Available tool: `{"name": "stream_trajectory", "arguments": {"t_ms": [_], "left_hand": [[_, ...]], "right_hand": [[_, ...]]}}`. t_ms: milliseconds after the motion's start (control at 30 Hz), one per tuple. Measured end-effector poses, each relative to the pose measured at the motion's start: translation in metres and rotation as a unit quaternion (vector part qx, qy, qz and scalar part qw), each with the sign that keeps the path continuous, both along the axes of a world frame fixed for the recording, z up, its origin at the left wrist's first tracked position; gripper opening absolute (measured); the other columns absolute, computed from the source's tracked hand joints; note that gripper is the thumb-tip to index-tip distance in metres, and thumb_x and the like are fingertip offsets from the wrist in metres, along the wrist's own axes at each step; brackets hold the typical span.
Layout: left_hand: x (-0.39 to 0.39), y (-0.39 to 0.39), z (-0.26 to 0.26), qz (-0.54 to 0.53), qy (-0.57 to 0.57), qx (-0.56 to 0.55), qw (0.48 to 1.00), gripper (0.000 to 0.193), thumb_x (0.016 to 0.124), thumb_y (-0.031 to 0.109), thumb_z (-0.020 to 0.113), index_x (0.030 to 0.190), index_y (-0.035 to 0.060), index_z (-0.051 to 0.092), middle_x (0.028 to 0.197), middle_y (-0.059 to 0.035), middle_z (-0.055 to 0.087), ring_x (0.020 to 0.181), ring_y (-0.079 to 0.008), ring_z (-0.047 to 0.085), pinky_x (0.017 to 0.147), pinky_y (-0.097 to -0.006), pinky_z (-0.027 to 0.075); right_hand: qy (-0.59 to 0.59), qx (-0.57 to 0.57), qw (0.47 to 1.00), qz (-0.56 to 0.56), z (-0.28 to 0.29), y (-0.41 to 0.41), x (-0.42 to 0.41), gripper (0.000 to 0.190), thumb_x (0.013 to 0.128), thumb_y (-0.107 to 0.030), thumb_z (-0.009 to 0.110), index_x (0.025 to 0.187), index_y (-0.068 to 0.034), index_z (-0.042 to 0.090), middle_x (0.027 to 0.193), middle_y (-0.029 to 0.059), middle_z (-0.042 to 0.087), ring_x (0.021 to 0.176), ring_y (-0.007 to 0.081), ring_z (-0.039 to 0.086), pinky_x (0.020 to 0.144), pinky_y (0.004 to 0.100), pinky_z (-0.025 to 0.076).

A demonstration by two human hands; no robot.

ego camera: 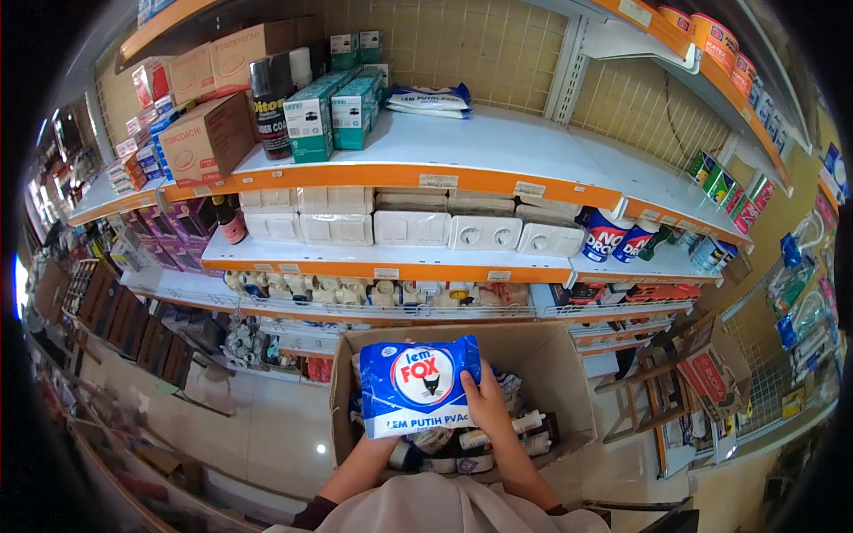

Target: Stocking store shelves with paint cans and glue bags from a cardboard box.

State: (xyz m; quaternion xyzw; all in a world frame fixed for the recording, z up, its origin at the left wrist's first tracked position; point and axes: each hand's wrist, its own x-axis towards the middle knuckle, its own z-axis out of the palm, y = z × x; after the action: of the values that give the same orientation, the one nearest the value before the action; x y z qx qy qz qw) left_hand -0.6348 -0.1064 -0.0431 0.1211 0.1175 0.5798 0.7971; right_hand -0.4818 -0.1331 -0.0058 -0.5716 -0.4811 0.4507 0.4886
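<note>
I hold a blue and white plastic packet of Fox PVAc white glue (418, 393) above an open cardboard box (560, 373). My right hand (488, 398) grips the packet's right edge, thumb on the front. From below, my left hand (385, 440) supports it; its fingers are hidden behind the packet. Inside the box are white sealant-type tubes (503, 430), several round rolls or tins (436, 463) and other goods partly covered by the packet. More glue packets (430, 101) of the same kind lie stacked on the upper shelf ahead.
The upper shelf (493, 143) also carries green-white boxes (310, 126), a black spray can (272, 110) and brown cartons (206, 140). Below are wall sockets (485, 233) and No Drop tubs (605, 236). A wooden ladder-like frame (643, 406) stands right, near a carton (716, 373).
</note>
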Motion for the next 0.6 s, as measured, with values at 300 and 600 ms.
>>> {"name": "stream_trajectory", "arguments": {"t_ms": [300, 600], "left_hand": [[0.005, -0.007, 0.018, -0.038, -0.001, 0.006, 0.999, 0.045, 0.088, 0.033, 0.041, 0.121, 0.0041, 0.040, 0.116, -0.0131, 0.049, 0.104, -0.0233, 0.050, 0.090, -0.0356, 0.041], [-0.007, 0.006, 0.026, -0.089, -0.052, -0.001, 0.995, 0.046, 0.087, 0.036, 0.041, 0.119, 0.0043, 0.042, 0.114, -0.0136, 0.051, 0.102, -0.0243, 0.051, 0.088, -0.0364, 0.042]], "right_hand": [[-0.532, 0.200, 0.819, 0.085, 0.042, -0.003, -0.055, 0.064, 0.081, -0.048, 0.044, 0.129, -0.006, 0.033, 0.135, 0.0233, 0.022, 0.123, 0.0453, 0.019, 0.091, 0.0644, 0.017], [-0.508, 0.176, 0.830, 0.147, 0.035, 0.023, -0.060, 0.068, 0.081, -0.051, 0.042, 0.129, -0.004, 0.031, 0.133, 0.0280, 0.020, 0.123, 0.0444, 0.021, 0.090, 0.0643, 0.019]]}}
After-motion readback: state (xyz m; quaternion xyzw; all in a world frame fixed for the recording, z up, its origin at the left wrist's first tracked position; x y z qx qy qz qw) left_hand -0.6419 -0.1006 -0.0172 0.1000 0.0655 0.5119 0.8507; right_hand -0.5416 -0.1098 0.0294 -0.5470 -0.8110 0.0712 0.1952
